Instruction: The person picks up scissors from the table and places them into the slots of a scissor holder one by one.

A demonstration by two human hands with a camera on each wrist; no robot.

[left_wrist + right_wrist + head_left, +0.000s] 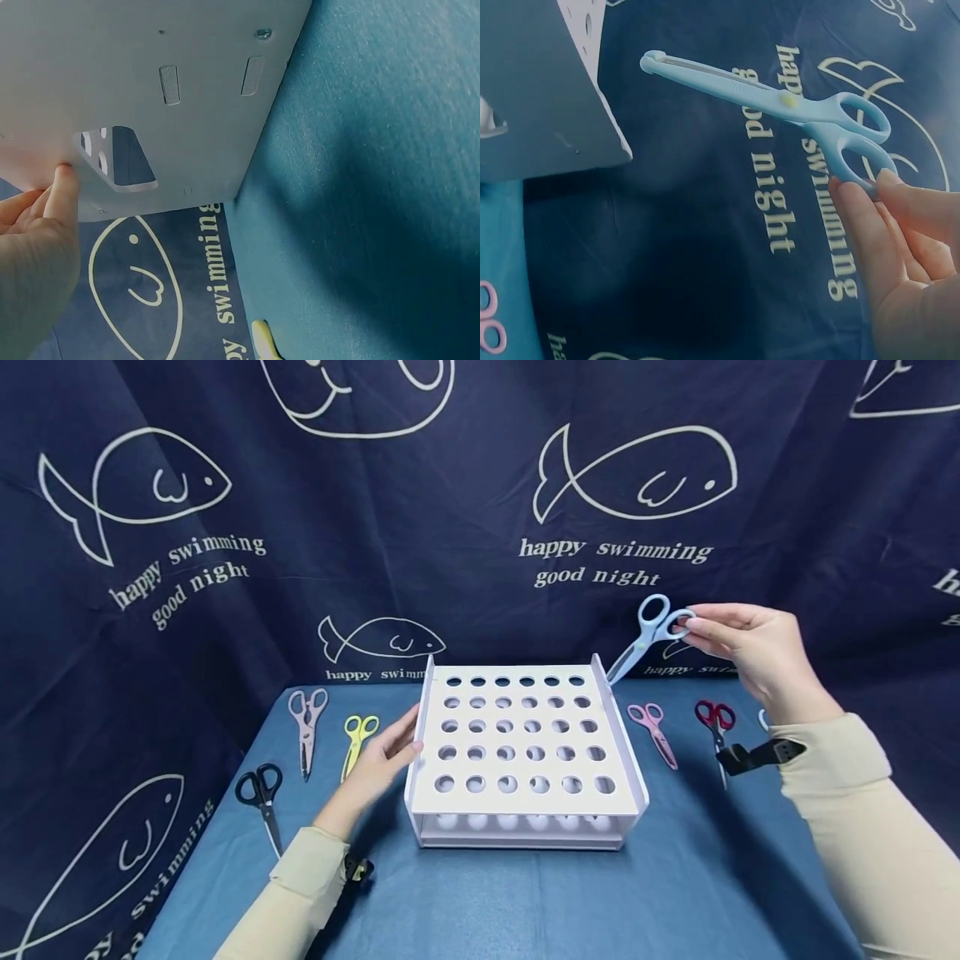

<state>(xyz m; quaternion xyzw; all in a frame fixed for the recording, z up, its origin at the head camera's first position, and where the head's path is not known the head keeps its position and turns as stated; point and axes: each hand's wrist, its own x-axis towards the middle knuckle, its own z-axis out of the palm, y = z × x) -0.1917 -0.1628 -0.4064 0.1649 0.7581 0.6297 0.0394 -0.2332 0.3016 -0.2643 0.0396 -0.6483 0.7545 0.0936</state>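
Observation:
In my right hand [750,639] I hold light blue scissors [651,631], pinching one finger loop between thumb and fingers. They hang in the air by the back right corner of a white rack [525,739] with rows of round holes, the tip slanting down to the left. The right wrist view shows the closed blades pointing away from my fingers. My left hand [384,752] holds the rack's left side wall, thumb at the upper edge. In the left wrist view, a fingertip [65,171] presses the outer face beside a cutout.
Left of the rack lie pale pink scissors [307,727], yellow scissors [358,739] and black scissors [262,797]. On its right are pink scissors [654,732] and dark red scissors [716,722]. A dark blue curtain [480,527] with white fish prints hangs behind the blue table [525,902].

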